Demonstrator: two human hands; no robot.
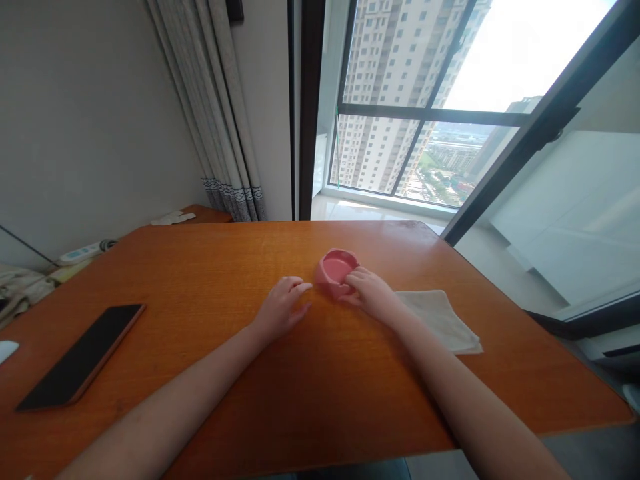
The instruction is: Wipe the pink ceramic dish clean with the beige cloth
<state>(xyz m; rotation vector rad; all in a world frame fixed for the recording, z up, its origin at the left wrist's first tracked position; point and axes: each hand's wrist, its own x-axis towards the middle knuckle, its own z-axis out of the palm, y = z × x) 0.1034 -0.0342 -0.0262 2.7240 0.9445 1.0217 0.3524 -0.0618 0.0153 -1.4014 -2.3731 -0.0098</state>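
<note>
A small pink dish [336, 268] with an angular rim is at the middle of the wooden table [215, 267], tilted so its hollow faces me. My right hand [369, 293] grips its right side, with fingers over the rim and the thumb underneath. Just left of the dish is my left hand [283, 307], its fingers apart and nothing in them; a small gap separates it from the dish. Partly under my right forearm lies a folded white cloth [443, 320].
On the left side of the table lies a flat black tablet-like slab [85, 353]. A white power strip [83, 253] and crumpled fabric [23, 290] are by the left wall. Beyond the far table edge are a curtain [220, 120] and a large window [425, 120].
</note>
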